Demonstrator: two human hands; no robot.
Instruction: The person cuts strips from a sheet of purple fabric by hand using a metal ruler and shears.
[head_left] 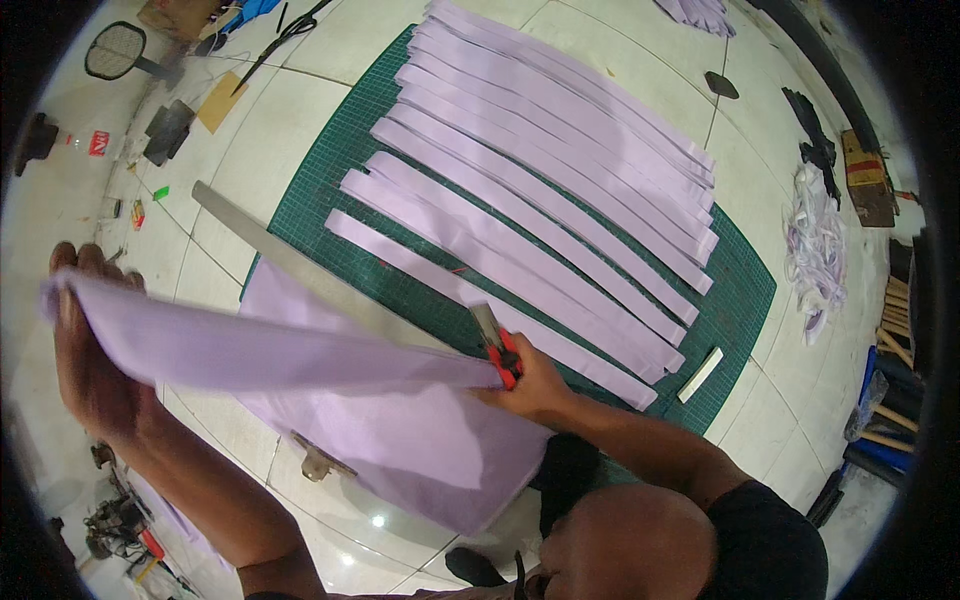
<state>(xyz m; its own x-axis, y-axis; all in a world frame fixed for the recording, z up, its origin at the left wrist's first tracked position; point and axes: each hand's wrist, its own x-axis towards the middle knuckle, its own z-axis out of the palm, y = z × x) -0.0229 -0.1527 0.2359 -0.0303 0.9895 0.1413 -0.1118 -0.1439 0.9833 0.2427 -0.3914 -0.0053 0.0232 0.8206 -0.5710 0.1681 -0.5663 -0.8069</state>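
Note:
A lilac fabric strip (270,350) is stretched between my two hands, raised above the work. My left hand (100,385) grips its far-left end, fingers closed over the cloth. Closed at the other end, my right hand (540,385) holds a red utility knife (503,362) along with the strip's end. Beneath the strip lies a larger lilac fabric piece (420,450), with a metal clip (320,460) at its left edge. A long metal straightedge (290,260) rests along its upper side. Several cut lilac strips (540,190) lie in rows on the green cutting mat (310,190).
A small white bar (700,375) sits at the mat's right edge. Scissors (285,38) and a racket-shaped object (118,50) lie at the upper left on the tiled floor. White fabric scraps (815,240) and a box (868,180) stand along the right side.

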